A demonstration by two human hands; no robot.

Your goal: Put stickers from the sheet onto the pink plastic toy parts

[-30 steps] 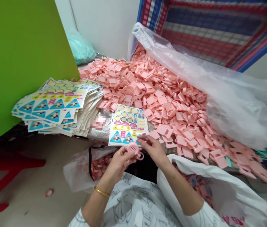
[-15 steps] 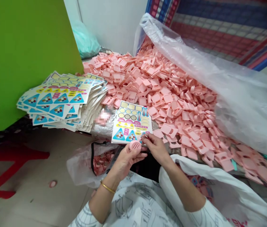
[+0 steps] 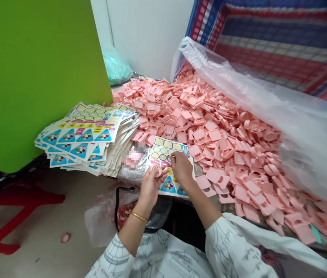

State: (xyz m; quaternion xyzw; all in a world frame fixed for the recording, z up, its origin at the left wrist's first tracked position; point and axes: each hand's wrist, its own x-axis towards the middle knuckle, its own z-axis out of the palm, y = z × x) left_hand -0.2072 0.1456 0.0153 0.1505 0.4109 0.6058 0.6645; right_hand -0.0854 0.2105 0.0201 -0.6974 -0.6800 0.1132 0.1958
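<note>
A small round pink plastic piece [image 3: 157, 170] with slots is held in my left hand [image 3: 151, 185], between thumb and fingers. Below and around both hands lies a sticker sheet [image 3: 167, 144] printed with yellow shapes, pink half-rounds and blue triangles. My right hand [image 3: 182, 166] is closed in a pinch, its fingertips on the sheet beside the round yellow stickers. Whatever lies between those fingertips is too small to make out. The hands hide part of the sheet's middle and right side.
A thick stack of sticker sheets [image 3: 94, 127] stands at the left by a green panel [image 3: 42, 73]. Pink plastic parts [image 3: 209, 127] are heaped behind and to the right, partly under clear plastic film [image 3: 253, 92]. A red stool [image 3: 21, 200] stands on the floor.
My right hand has moved from the sheet's lower right edge up to its round stickers. My left hand has moved forward over the sheet, still holding the pink piece. The camera view has shifted.
</note>
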